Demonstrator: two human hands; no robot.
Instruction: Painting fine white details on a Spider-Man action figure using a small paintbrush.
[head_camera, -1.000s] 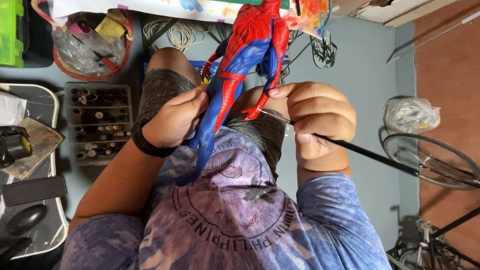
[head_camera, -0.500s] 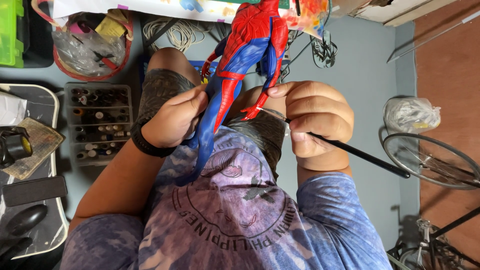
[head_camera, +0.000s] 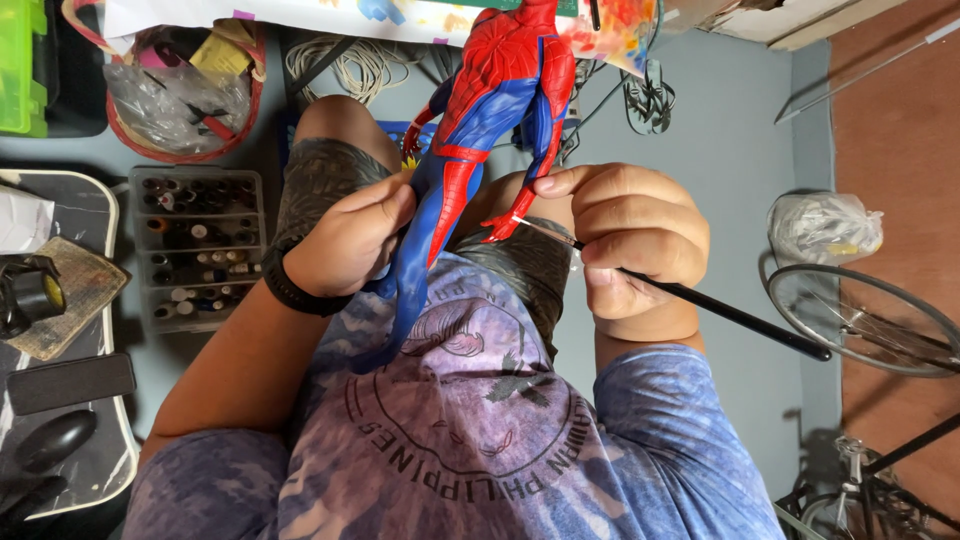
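Over a grey-blue floor crowded with a tray of small paint bottles (head_camera: 200, 245) and a red basket (head_camera: 185, 85), the left hand (head_camera: 350, 240) was closed around the leg of a red and blue figure (head_camera: 470, 150) held above the lap. The right hand (head_camera: 630, 235) pinched a thin black brush (head_camera: 720, 310), its tip touching the figure's red hand; most of the figure looked fully coloured, so I judged only fine touch-ups were left.

An action figure (head_camera: 470, 180) stands between two hands above the lap, a compartment tray (head_camera: 198, 245) on the floor beside the left hand (head_camera: 345, 240), a brush (head_camera: 720, 310) in the right hand (head_camera: 630, 245).
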